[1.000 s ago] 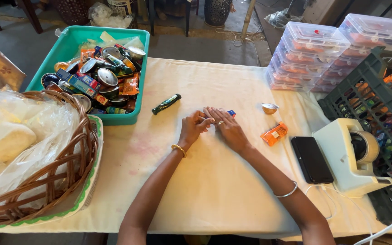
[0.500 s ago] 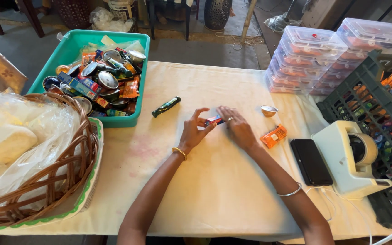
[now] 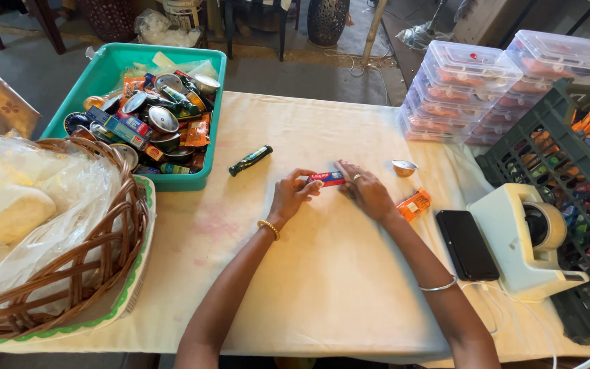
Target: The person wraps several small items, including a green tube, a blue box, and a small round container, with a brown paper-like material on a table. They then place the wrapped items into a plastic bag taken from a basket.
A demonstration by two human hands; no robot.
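Observation:
A small red and blue carton [image 3: 327, 178] is held just above the cream tablecloth [image 3: 322, 273] between both hands. My left hand [image 3: 292, 196] pinches its left end with thumb and fingers. My right hand [image 3: 365, 190] lies flat beside its right end, fingertips touching the carton. A gold bangle is on my left wrist, a silver one on my right forearm.
A dark green tube [image 3: 250, 160], a small round tin [image 3: 403, 167] and an orange packet [image 3: 414, 204] lie nearby. A teal tray [image 3: 104, 75] of tins and packets stands far left, a wicker basket [image 3: 69, 273] near left. Right: black phone [image 3: 467, 244], tape dispenser [image 3: 530, 239], dark crate [image 3: 582, 307], stacked clear boxes [image 3: 466, 89].
Both hands were close together, flat on the cloth. They have drawn apart and the red and blue carton now shows between them, held level.

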